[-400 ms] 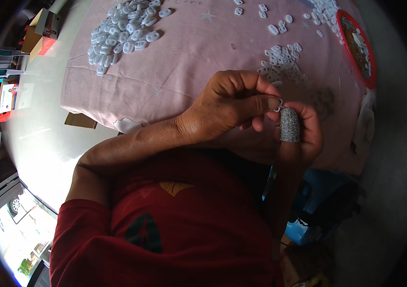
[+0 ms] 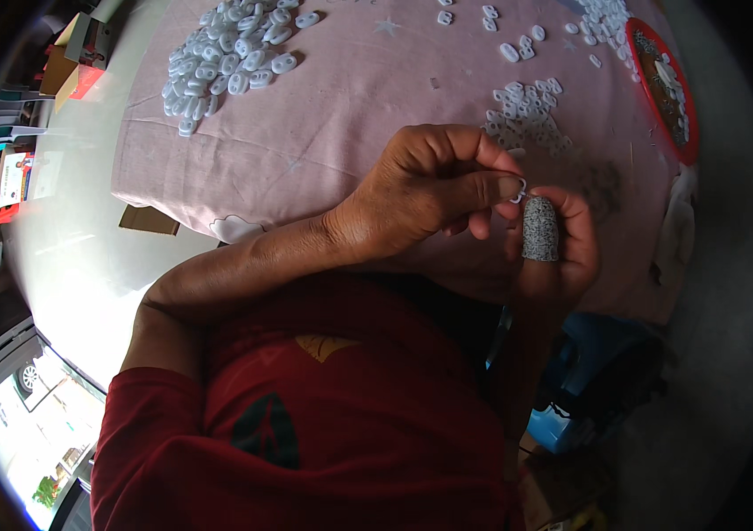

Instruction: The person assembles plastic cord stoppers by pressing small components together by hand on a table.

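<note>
While the left hand [image 2: 434,190] curled over the lap, its thumb and forefinger were pinched shut on a small white ring [image 2: 518,190], the other fingers folded loosely beneath. The ring sat just at the tip of the right hand's [image 2: 553,243] thumb, which wore a grey speckled finger cover [image 2: 539,228] and stood upright, touching the ring from five o'clock. The right hand's remaining fingers were bent inward behind that cover; whether they gripped anything could not be told. Both hands hovered over the near edge of a pink cloth [image 2: 350,115]. At eleven o'clock from the hands lay a big heap of white pieces [image 2: 230,62], and a smaller scatter [image 2: 527,111] lay just at twelve o'clock. A red-rimmed tray [image 2: 660,102] sat at two o'clock.
</note>
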`<state>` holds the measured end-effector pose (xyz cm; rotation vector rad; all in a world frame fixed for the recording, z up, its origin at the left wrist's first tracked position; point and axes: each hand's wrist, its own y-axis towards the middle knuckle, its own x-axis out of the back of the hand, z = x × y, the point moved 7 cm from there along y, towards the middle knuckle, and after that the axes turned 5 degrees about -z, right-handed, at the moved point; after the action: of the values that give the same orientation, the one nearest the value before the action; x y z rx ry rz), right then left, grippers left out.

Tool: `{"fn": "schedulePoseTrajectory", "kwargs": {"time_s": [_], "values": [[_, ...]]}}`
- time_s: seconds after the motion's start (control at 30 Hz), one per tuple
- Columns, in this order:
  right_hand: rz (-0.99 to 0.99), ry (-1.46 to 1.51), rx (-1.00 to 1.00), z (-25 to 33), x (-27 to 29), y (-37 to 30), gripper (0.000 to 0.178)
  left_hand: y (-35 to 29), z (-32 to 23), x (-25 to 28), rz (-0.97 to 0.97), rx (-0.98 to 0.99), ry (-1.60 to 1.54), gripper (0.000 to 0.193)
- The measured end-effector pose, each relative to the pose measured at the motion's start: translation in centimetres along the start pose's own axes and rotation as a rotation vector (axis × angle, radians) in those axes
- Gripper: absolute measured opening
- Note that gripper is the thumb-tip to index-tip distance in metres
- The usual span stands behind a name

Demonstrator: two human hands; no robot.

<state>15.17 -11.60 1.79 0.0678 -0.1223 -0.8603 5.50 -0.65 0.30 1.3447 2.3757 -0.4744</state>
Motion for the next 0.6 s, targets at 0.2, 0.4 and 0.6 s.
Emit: {"fn": "schedulePoseTrajectory", "kwargs": {"time_s": [0.2, 0.4, 0.6], "values": [[-0.007, -0.006, 0.020, 0.0, -0.1, -0.1, 0.012, 0.0, 0.2, 0.1, -0.001, -0.023, 0.017, 0.015], [0.009, -0.098, 0.159, 1.0, -0.8, -0.3, 0.011, -0.2, 0.3, 0.2, -0.019, -0.006, 0.014, 0.013], [0.031, -0.227, 0.282, 0.7, -0.9, 0.2, 0.015, -0.1, 0.7, 1.1, -0.051, 0.032, -0.029, 0.013]]}}
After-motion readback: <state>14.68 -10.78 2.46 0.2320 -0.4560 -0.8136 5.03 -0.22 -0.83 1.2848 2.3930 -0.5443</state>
